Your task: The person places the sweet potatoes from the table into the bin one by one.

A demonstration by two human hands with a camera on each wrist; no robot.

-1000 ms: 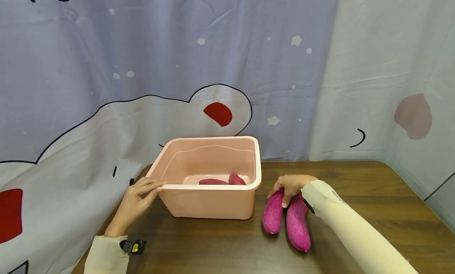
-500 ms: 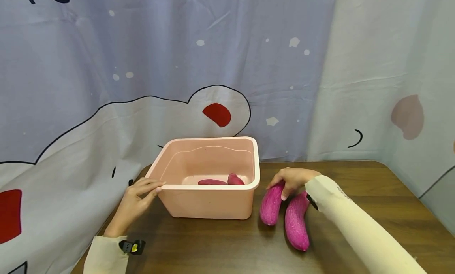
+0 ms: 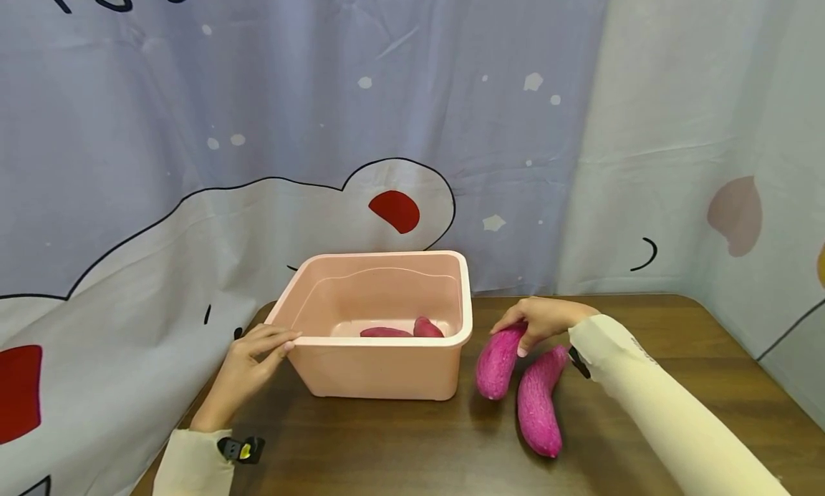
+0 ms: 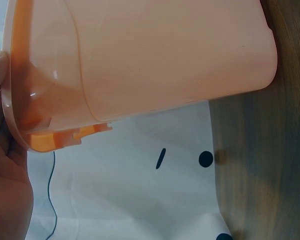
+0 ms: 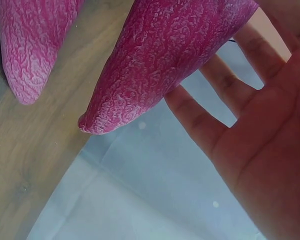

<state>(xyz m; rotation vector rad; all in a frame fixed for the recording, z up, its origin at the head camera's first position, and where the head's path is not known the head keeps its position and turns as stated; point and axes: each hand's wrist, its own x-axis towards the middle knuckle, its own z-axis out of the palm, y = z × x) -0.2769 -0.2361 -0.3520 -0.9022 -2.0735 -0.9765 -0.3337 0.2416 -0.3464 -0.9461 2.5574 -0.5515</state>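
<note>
The held sweet potato [image 3: 498, 365] hangs at a slant from the person's right hand [image 3: 544, 317], just to the right of a pink plastic tub [image 3: 380, 371]; its lower end looks lifted off the brown wooden table [image 3: 387, 449], with a shadow falling below it. Thumb and fingers pinch it near its upper end, and from the right wrist I can see those fingers spread and only slightly bent along its wrinkled, magenta skin. Near it, on the table under the right wrist, lies a second sweet potato [image 3: 540, 404], long and gently curved, with nobody's fingers on it. Over at the tub's near left corner, the left hand [image 3: 248, 363] pinches the rim, fingers on top and thumb against the front edge. Inside the tub I can make out two more sweet potatoes [image 3: 428, 328], partly hidden by the near wall. Both arms wear pale cream sleeves [image 3: 677, 403], and a printed curtain [image 3: 490, 138] in lavender and white hangs behind the table.
</note>
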